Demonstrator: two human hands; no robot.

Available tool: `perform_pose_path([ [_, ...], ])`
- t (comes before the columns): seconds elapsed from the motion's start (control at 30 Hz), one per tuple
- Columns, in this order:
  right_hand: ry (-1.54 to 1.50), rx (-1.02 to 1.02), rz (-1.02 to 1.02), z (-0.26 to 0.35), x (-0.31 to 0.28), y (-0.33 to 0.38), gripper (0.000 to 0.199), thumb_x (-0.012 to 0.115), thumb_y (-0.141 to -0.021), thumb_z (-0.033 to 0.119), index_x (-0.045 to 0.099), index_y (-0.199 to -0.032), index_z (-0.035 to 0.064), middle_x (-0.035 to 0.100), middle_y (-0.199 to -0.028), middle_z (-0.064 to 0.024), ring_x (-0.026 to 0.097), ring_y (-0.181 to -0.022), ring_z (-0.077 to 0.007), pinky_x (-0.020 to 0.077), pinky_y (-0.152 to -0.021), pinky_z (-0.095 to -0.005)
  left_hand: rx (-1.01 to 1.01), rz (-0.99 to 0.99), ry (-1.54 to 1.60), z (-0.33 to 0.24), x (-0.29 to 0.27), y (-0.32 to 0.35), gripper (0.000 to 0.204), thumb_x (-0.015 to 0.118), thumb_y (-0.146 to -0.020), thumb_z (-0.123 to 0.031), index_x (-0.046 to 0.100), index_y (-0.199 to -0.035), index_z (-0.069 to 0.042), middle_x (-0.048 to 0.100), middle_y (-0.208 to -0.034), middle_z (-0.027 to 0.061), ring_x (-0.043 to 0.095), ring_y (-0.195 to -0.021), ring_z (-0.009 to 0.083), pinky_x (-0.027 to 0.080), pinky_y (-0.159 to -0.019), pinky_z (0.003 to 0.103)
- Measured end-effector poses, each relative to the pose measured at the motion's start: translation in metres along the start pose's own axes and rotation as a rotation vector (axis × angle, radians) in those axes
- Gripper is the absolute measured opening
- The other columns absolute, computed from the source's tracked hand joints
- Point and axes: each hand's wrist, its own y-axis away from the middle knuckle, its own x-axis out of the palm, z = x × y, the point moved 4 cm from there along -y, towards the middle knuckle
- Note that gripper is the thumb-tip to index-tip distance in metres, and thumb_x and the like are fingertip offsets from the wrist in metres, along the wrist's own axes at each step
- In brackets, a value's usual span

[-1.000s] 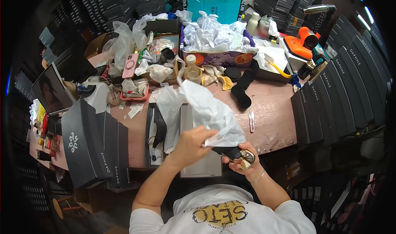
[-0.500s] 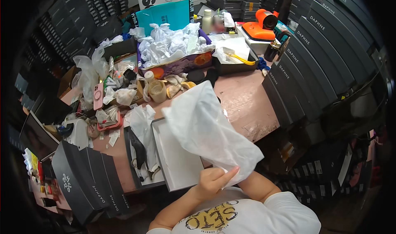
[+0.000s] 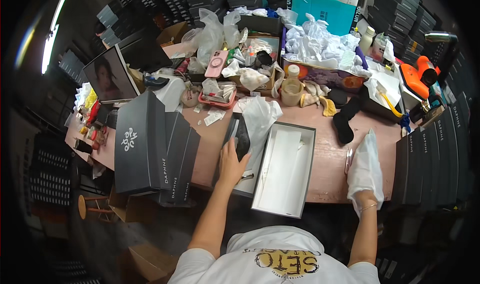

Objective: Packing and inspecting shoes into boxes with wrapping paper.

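A black shoe (image 3: 242, 135) lies in a dark shoebox left of the middle, beside crumpled white tissue paper (image 3: 262, 115). My left hand (image 3: 232, 162) is closed round the shoe, thumb on one side and fingers on the other. A translucent white bag (image 3: 367, 159) covers my right hand (image 3: 366, 198) up to the wrist; through it the fingers cannot be made out. Between the two hands lies an open box part (image 3: 280, 169), white inside with a dark rim. Close to the bag's left side are small metal scissors or tweezers (image 3: 348, 161).
Stacked dark shoeboxes stand at the left (image 3: 142, 139) and right (image 3: 435, 154). Along the back are a carton of crumpled paper (image 3: 320, 41), a jar (image 3: 291, 89), a pink phone (image 3: 216, 64) and an orange tool (image 3: 415, 79). A black cloth item (image 3: 344, 124) lies on the pink table (image 3: 325, 179).
My view has swung left. The bag, earlier held up in front of me, is now over my right hand at the right. My left hand has moved to the black shoe.
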Motion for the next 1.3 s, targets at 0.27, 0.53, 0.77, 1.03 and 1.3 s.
perform_pose_path([
  [0.27,-0.846,-0.619,0.673,0.233,-0.091,0.089,0.052,0.069,-0.08,0.01,0.051,-0.129,0.0036,0.057,-0.124,-0.0169,0.06,-0.108,-0.0301,0.0486,-0.092,-0.0402,-0.203,0.092,1.034,-0.007,-0.053,-0.012,0.043,0.066,-0.08,0.004,0.052,-0.121,0.005,0.064,-0.111,0.0099,0.062,-0.101,0.0174,0.048,-0.09,0.03],
  [0.53,-1.625,-0.142,1.293,0.26,-0.014,0.123,0.064,0.073,-0.078,0.023,0.044,-0.13,-0.0015,0.059,-0.119,-0.0181,0.066,-0.083,-0.0218,0.0546,-0.07,-0.0315,0.467,0.247,0.539,-0.107,-0.032,-0.015,0.038,0.069,-0.083,-0.02,0.06,-0.118,-0.004,0.06,-0.105,0.0135,0.058,-0.103,0.0303,0.044,-0.094,0.037],
  [0.77,-1.459,-0.014,1.136,0.212,-0.062,0.122,0.042,0.066,-0.073,0.0,0.054,-0.114,-0.0056,0.067,-0.089,-0.0138,0.067,-0.082,-0.0242,0.0563,-0.073,-0.0344,0.253,0.744,-0.004,-0.03,0.058,-0.181,0.033,0.053,-0.085,-0.01,0.056,-0.117,-0.003,0.064,-0.069,0.0094,0.062,-0.063,0.0149,0.047,-0.056,0.03],
  [1.03,-1.677,-0.009,0.77,0.184,-0.095,0.115,0.042,0.057,-0.073,0.003,0.047,-0.113,-0.0071,0.065,-0.091,-0.0219,0.069,-0.077,-0.0304,0.0586,-0.068,-0.039,0.694,0.475,0.199,-0.171,-0.068,-0.079,0.017,0.053,-0.086,-0.015,0.059,-0.085,0.001,0.059,-0.073,0.013,0.06,-0.069,0.0262,0.047,-0.064,0.037],
  [1.3,-1.47,-0.274,1.268,0.241,-0.137,0.143,0.073,0.065,-0.077,0.007,0.027,-0.138,-0.0012,0.055,-0.1,-0.0123,0.065,-0.076,-0.0217,0.0541,-0.068,-0.0326,0.608,0.18,-0.356,-0.122,-0.108,-0.017,0.009,0.065,-0.074,-0.009,0.059,-0.08,-0.005,0.059,-0.083,0.0099,0.059,-0.075,0.0275,0.049,-0.064,0.037],
])
